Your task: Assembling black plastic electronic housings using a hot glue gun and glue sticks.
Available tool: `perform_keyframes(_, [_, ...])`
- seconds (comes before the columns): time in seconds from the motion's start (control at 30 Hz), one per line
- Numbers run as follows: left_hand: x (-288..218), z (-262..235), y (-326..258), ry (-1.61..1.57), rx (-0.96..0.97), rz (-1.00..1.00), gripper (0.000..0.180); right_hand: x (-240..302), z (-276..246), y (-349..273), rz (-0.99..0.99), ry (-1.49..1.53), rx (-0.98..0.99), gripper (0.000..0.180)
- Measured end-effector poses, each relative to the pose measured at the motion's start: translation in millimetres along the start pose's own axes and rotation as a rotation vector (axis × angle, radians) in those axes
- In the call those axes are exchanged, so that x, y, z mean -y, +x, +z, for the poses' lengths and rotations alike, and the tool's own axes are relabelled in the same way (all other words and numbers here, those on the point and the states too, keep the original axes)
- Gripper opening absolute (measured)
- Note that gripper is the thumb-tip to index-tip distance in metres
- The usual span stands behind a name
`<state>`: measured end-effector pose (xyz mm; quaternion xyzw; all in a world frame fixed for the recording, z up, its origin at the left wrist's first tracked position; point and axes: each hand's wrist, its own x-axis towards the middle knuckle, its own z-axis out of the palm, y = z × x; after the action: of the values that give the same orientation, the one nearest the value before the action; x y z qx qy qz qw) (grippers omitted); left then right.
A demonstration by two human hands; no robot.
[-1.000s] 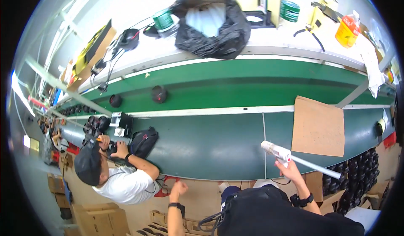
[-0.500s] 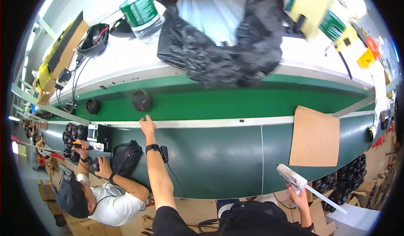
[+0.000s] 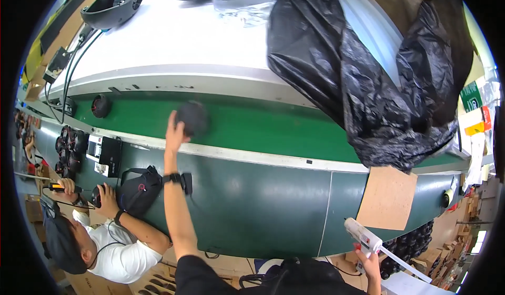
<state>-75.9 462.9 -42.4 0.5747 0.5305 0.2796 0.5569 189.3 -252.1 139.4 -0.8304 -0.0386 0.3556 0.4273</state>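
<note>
At the green strip beyond the white rail, my left hand [image 3: 175, 133] has its fingers closed against the left side of a black rounded part [image 3: 193, 119]. Motion blurs the part, and some of the grip is hidden. A second black round part [image 3: 100, 106] with a bit of red sits farther left on that strip. Low on the right, my right hand [image 3: 368, 261] is wrapped round the handle of a white caulking gun [image 3: 363, 235]. Its thin tip points to the upper left, and a long pale rod sticks out behind.
A co-worker [image 3: 113, 250] at the left holds a tool and a black part. Near them lie a black bag [image 3: 139, 190], a boxy device [image 3: 105, 154] and several black parts [image 3: 68, 150]. Cardboard [image 3: 387, 200] lies right. A black plastic bag [image 3: 363, 84] overhangs the white shelf [image 3: 173, 42].
My left hand has reached the black rounded part and closed on it; the part has shifted right along the strip. My right hand keeps the caulking gun. The view has moved left and closer.
</note>
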Motion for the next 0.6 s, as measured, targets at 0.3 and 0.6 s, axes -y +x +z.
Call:
perform_keyframes(0.3, [-4.1, 150.1, -324.9, 0.446, 0.674, 0.11, 0.056, 30.1, 16.2, 46.8, -0.267, -0.303, 0.348, 0.029])
perform_keyframes(0.6, [24.5, 196.2, -430.9, 0.643, 0.132, 0.371, 0.056, 28.9, 41.2, 97.1, -0.147, -0.585, 0.911, 0.029])
